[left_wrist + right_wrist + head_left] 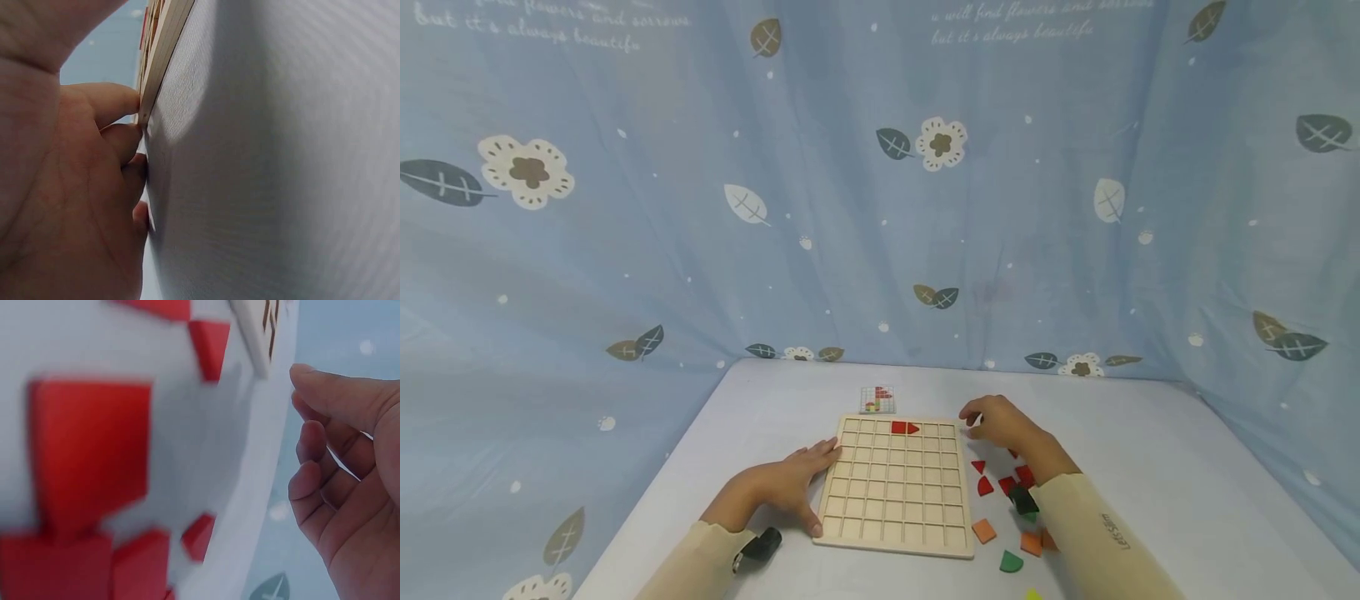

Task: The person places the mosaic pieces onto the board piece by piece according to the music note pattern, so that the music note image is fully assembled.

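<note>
Rests the left hand [786,483] against the left edge of the wooden grid board [887,492], with fingers spread along the side and thumb touching near the lower corner. Has that board flat on the white table [1150,467], between the two hands, with a small printed card [877,400] just beyond its far edge. Has a red square [898,427] set in the top row, beside a red triangle [913,428] pointing right. Right of the board, has a loose red triangle [978,467], an orange square [983,531] and a rounded red piece [985,486]. Holds the right hand [1003,425] raised near the far right corner, apart from the left, with fingers loosely bent and thumb parted from forefinger. Farther right, shows a green quarter-circle [1011,562].
</note>
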The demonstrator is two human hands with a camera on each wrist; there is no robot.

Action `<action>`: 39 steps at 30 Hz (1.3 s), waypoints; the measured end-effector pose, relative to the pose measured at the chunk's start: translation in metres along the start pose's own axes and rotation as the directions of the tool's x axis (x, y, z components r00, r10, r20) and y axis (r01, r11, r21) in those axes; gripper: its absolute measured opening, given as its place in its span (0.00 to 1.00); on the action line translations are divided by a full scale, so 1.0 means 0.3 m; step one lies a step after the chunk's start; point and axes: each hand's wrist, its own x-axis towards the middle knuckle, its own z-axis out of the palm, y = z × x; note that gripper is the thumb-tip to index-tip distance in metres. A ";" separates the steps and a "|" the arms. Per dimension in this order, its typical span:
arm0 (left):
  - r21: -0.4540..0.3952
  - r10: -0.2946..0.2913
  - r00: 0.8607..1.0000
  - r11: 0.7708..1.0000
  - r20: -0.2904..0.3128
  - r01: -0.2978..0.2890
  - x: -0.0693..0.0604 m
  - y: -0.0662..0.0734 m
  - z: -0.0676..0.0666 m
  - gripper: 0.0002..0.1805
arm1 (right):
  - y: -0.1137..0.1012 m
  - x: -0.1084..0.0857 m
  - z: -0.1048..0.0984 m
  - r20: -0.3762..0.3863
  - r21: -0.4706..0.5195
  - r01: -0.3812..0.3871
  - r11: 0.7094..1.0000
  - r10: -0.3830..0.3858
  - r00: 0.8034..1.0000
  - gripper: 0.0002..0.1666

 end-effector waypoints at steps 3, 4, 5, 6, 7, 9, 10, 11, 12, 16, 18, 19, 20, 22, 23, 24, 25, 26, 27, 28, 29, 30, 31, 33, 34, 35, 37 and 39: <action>-0.004 0.002 1.000 1.000 0.001 -0.002 0.001 -0.003 0.005 0.71 | 0.035 -0.027 -0.012 -0.009 0.001 -0.020 1.000 0.020 1.000 0.16; -0.004 0.000 1.000 1.000 0.002 0.000 0.001 -0.004 0.006 0.71 | 0.046 -0.035 -0.016 -0.012 -0.002 -0.029 1.000 0.029 1.000 0.17; -0.004 -0.003 1.000 1.000 0.003 0.003 0.001 -0.005 0.007 0.71 | 0.054 -0.044 -0.020 -0.016 0.000 -0.038 0.999 0.038 0.999 0.17; -0.003 -0.002 1.000 1.000 0.003 0.002 0.001 -0.006 0.008 0.71 | 0.063 -0.052 -0.024 -0.019 0.000 -0.054 0.999 0.054 0.998 0.17; -0.001 -0.003 1.000 1.000 0.003 0.003 -0.001 -0.007 0.008 0.71 | 0.069 -0.060 -0.028 -0.020 -0.001 -0.066 0.998 0.066 0.998 0.17; -0.002 -0.004 1.000 1.000 0.005 0.004 -0.001 -0.006 0.005 0.71 | 0.081 -0.078 -0.040 -0.024 -0.002 -0.089 0.996 0.089 0.996 0.18; -0.006 -0.003 1.000 1.000 0.004 0.003 -0.001 -0.005 0.003 0.71 | 0.087 -0.087 -0.045 -0.024 -0.005 -0.101 0.995 0.101 0.995 0.18; -0.007 0.001 1.000 1.000 0.004 -0.001 -0.001 -0.003 0.001 0.71 | 0.094 -0.097 -0.051 -0.024 -0.005 -0.112 0.994 0.112 0.993 0.18; -0.009 0.001 1.000 1.000 0.003 -0.001 0.000 -0.003 0.000 0.71 | 0.099 -0.107 -0.058 -0.022 -0.009 -0.126 0.992 0.126 0.992 0.18; 0.000 -0.003 1.000 1.000 0.002 0.003 0.004 -0.009 0.000 0.71 | 0.127 -0.149 -0.078 -0.014 -0.012 -0.159 0.987 0.159 0.987 0.19; 0.007 -0.004 1.000 1.000 0.002 0.004 0.005 -0.013 0.000 0.71 | 0.142 -0.168 -0.084 -0.007 -0.009 -0.179 0.984 0.179 0.984 0.20; 0.008 -0.002 1.000 1.000 0.003 0.002 0.005 -0.013 0.000 0.71 | 0.151 -0.176 -0.086 -0.004 -0.008 -0.187 0.982 0.187 0.982 0.20; 0.005 -0.003 1.000 1.000 0.004 0.003 0.004 -0.011 -0.001 0.71 | 0.160 -0.182 -0.087 0.002 -0.006 -0.202 0.979 0.202 0.979 0.20; 0.002 0.001 1.000 1.000 0.005 -0.001 0.003 -0.008 -0.004 0.71 | 0.173 -0.194 -0.093 0.015 -0.003 -0.225 0.974 0.225 0.974 0.21; 0.000 0.001 1.000 1.000 0.006 -0.001 0.002 -0.006 -0.006 0.71 | 0.177 -0.199 -0.097 0.024 -0.002 -0.233 0.972 0.233 0.972 0.21; -0.002 0.000 1.000 1.000 0.006 0.000 0.002 -0.005 -0.007 0.71 | 0.182 -0.203 -0.102 0.035 -0.003 -0.237 0.971 0.237 0.971 0.21; -0.008 -0.001 1.000 1.000 0.005 0.001 0.001 -0.003 -0.009 0.71 | 0.187 -0.206 -0.107 0.043 -0.003 -0.236 0.972 0.236 0.971 0.21; -0.010 -0.001 1.000 1.000 0.003 0.001 0.001 0.000 -0.011 0.71 | 0.190 -0.209 -0.111 0.050 -0.003 -0.232 0.973 0.232 0.972 0.21; -0.009 0.000 1.000 1.000 0.002 0.000 0.001 0.001 -0.011 0.71 | 0.193 -0.212 -0.115 0.059 -0.002 -0.229 0.974 0.228 0.972 0.21; -0.010 -0.002 1.000 1.000 0.002 0.002 0.001 0.001 -0.011 0.71 | 0.196 -0.214 -0.117 0.065 -0.002 -0.230 0.973 0.230 0.971 0.21; -0.011 -0.003 1.000 1.000 0.001 0.003 0.001 0.002 -0.011 0.71 | 0.198 -0.216 -0.119 0.069 -0.003 -0.227 0.974 0.227 0.972 0.21; -0.009 -0.004 1.000 1.000 0.000 0.004 0.002 0.002 -0.011 0.71 | 0.201 -0.217 -0.120 0.072 -0.006 -0.225 0.974 0.225 0.972 0.22; -0.008 -0.005 1.000 1.000 -0.001 0.005 0.002 0.002 -0.010 0.71 | 0.203 -0.219 -0.120 0.073 -0.006 -0.228 0.974 0.228 0.971 0.22; -0.009 -0.007 1.000 1.000 -0.001 0.007 0.003 0.001 -0.008 0.71 | 0.206 -0.223 -0.117 0.077 -0.006 -0.242 0.970 0.242 0.967 0.22; -0.011 -0.008 1.000 1.000 0.001 0.008 0.003 0.001 -0.007 0.71 | 0.209 -0.224 -0.115 0.079 -0.007 -0.251 0.968 0.250 0.965 0.21; -0.011 -0.008 1.000 1.000 0.002 0.008 0.003 0.001 -0.006 0.71 | 0.210 -0.226 -0.113 0.080 -0.009 -0.259 0.966 0.259 0.962 0.21; -0.014 -0.009 1.000 1.000 0.005 0.009 0.003 -0.002 -0.003 0.71 | 0.213 -0.229 -0.109 0.088 -0.015 -0.270 0.963 0.270 0.959 0.20; -0.014 -0.008 1.000 1.000 0.007 0.008 0.003 -0.003 0.000 0.71 | 0.216 -0.231 -0.105 0.094 -0.022 -0.276 0.961 0.277 0.956 0.18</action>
